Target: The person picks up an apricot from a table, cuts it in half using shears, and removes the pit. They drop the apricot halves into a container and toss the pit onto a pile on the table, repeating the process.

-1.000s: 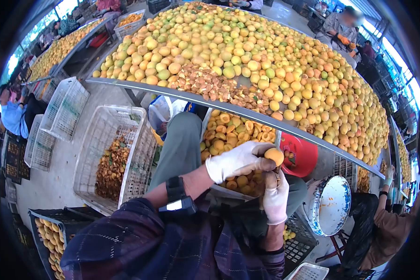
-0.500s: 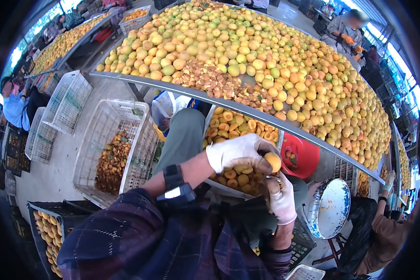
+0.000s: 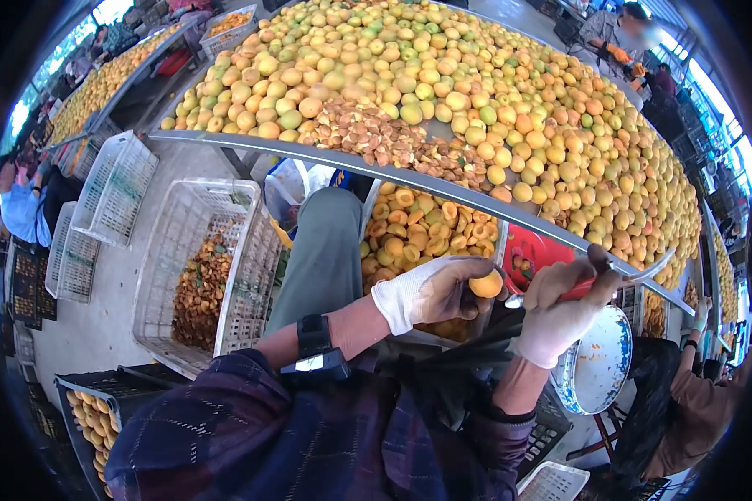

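Observation:
An orange-yellow apricot (image 3: 485, 285) is held in the fingertips of my gloved left hand (image 3: 444, 294), above a crate of halved apricots (image 3: 426, 230). To its right, apart from the fruit, my gloved right hand (image 3: 560, 311) is closed round a metal tool (image 3: 653, 267). The tool's curved, shiny end sticks out to the right, and another bit of metal shows at the hand's left side. Whole apricots (image 3: 368, 63) cover the metal-edged table (image 3: 301, 152) ahead, with a heap of pits (image 3: 376, 134) near its edge.
A red basin (image 3: 543, 250) and a white bucket (image 3: 597, 359) stand right of the crate. On the left are a white crate of scraps (image 3: 154, 275), stacked crates (image 3: 117, 188) and a black crate (image 3: 134, 380). A co-worker (image 3: 693, 401) sits at the right; another (image 3: 614, 42) is across the table.
My hands have moved apart. The right hand has swung right and up, away from the apricot, and the metal tool now shows. The left hand still holds the apricot, slightly lower.

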Demonstrator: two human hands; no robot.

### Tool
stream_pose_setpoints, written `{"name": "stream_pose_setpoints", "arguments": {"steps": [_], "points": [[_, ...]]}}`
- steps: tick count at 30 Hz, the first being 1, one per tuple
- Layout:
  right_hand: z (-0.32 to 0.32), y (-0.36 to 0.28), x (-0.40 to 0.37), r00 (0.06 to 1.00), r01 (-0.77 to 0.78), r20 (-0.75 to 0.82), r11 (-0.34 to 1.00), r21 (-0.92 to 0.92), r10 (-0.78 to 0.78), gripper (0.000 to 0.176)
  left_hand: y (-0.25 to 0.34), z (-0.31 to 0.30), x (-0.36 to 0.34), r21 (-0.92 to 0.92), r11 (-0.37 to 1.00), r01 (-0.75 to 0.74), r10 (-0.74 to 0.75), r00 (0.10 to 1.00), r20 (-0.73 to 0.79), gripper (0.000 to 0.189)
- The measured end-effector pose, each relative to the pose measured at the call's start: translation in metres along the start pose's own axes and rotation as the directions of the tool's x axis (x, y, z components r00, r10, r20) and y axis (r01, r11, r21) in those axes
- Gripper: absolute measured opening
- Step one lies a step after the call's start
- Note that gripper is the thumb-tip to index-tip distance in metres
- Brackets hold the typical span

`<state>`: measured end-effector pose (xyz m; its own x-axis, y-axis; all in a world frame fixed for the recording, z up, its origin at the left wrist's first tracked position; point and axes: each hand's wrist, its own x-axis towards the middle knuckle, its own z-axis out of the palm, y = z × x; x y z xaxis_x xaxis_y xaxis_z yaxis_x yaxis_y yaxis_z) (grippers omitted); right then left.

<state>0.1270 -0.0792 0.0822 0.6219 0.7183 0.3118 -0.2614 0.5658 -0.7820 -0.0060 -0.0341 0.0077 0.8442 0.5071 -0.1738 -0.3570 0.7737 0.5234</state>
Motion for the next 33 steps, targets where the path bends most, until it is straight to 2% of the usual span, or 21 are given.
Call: {"name": "stream_pose_setpoints", "arguments": {"steps": [2,5,8,9,10,11,12,13,15,16,18,20,21,23,24,25,26,28,30,32,33], "points": [[0.007,0.004,0.004,0.999,0.033,0.004,0.999,0.000,-0.033,0.052,-0.001,0.001,-0.002,-0.061,0.997,0.039,-0.040,0.999,-0.006,0.027],[0.014,0.014,0.004,0.992,0.014,-0.121,0.980,-0.199,-0.039,0.048,-0.005,0.004,-0.004,-0.204,0.979,0.032,-0.047,0.997,-0.068,0.029],[0.010,0.029,0.002,0.986,0.011,-0.158,0.961,-0.277,-0.056,0.047,-0.006,0.000,-0.001,-0.292,0.953,0.081,-0.114,0.989,-0.097,0.031],[0.007,0.034,0.005,0.986,0.061,-0.130,0.958,-0.282,-0.101,0.043,-0.006,0.003,0.001,-0.293,0.953,0.079,-0.112,0.989,-0.097,0.031],[0.005,0.035,0.004,0.987,0.061,-0.129,0.957,-0.283,-0.101,0.043,-0.007,0.007,0.003,-0.364,0.930,0.053,-0.127,0.975,-0.181,0.029],[0.016,0.028,0.002,0.985,0.016,-0.164,0.976,-0.217,-0.052,0.041,-0.008,0.010,0.003,-0.430,0.903,0.023,-0.148,0.954,-0.260,0.028],[0.021,0.024,0.001,0.981,-0.026,-0.194,0.989,-0.148,-0.003,0.038,-0.007,0.010,0.003,-0.431,0.902,0.023,-0.147,0.955,-0.257,0.028],[0.019,0.025,0.003,0.982,-0.024,-0.191,0.988,-0.150,-0.005,0.038,-0.007,0.009,0.003,-0.410,0.912,0.015,-0.125,0.962,-0.243,0.027],[0.012,0.029,0.006,0.998,-0.050,-0.041,0.982,-0.182,0.044,0.036,-0.010,0.007,0.004,-0.388,0.921,0.009,-0.106,0.968,-0.228,0.027],[0.012,0.028,0.004,0.998,-0.048,-0.044,0.982,-0.184,0.040,0.036,-0.015,0.004,0.008,-0.387,0.922,0.004,-0.091,0.974,-0.206,0.027],[0.014,0.028,0.001,0.966,-0.215,-0.147,0.977,-0.007,0.212,0.039,-0.018,0.005,0.009,-0.386,0.922,0.001,-0.075,0.981,-0.176,0.028],[0.012,0.027,-0.001,0.969,-0.214,-0.141,0.975,-0.055,0.204,0.043,-0.016,0.005,0.003,-0.226,0.971,-0.083,0.067,0.995,-0.078,0.029],[0.009,0.028,-0.001,0.970,-0.218,-0.115,0.975,-0.036,0.212,0.042,-0.014,0.006,0.000,-0.222,0.972,-0.080,0.065,0.995,-0.076,0.029],[0.002,0.033,-0.001,0.972,-0.220,-0.089,0.975,-0.020,0.218,0.042,-0.013,0.009,-0.002,-0.006,0.978,-0.209,0.208,0.972,-0.107,0.029],[-0.001,0.037,-0.002,0.968,-0.235,-0.066,0.969,0.074,0.240,0.039,-0.016,0.007,0.000,-0.008,0.977,-0.211,0.209,0.972,-0.110,0.029],[-0.002,0.040,-0.004,0.964,-0.250,-0.041,0.953,0.171,0.261,0.037,-0.021,0.002,0.004,-0.094,0.974,-0.205,0.192,0.973,-0.130,0.029],[0.000,0.040,-0.004,0.965,-0.250,-0.039,0.952,0.176,0.261,0.037,-0.021,0.002,0.007,-0.175,0.964,-0.200,0.176,0.974,-0.146,0.028],[0.002,0.036,-0.007,0.937,-0.286,-0.164,0.947,0.148,0.309,0.034,-0.022,0.003,0.011,-0.184,0.968,-0.173,0.138,0.972,-0.190,0.026],[-0.001,0.038,-0.011,0.937,-0.303,-0.119,0.933,0.194,0.329,0.032,-0.022,0.001,0.018,-0.278,0.959,-0.050,-0.046,0.943,-0.329,0.030],[0.001,0.040,-0.013,0.957,-0.284,-0.053,0.958,0.026,0.285,0.033,-0.023,-0.001,0.021,-0.313,0.949,-0.043,-0.072,0.936,-0.345,0.033],[-0.002,0.042,-0.010,0.957,-0.282,-0.054,0.959,0.029,0.284,0.033,-0.023,-0.002,0.023,-0.350,0.936,-0.034,-0.101,0.927,-0.360,0.037]]}}
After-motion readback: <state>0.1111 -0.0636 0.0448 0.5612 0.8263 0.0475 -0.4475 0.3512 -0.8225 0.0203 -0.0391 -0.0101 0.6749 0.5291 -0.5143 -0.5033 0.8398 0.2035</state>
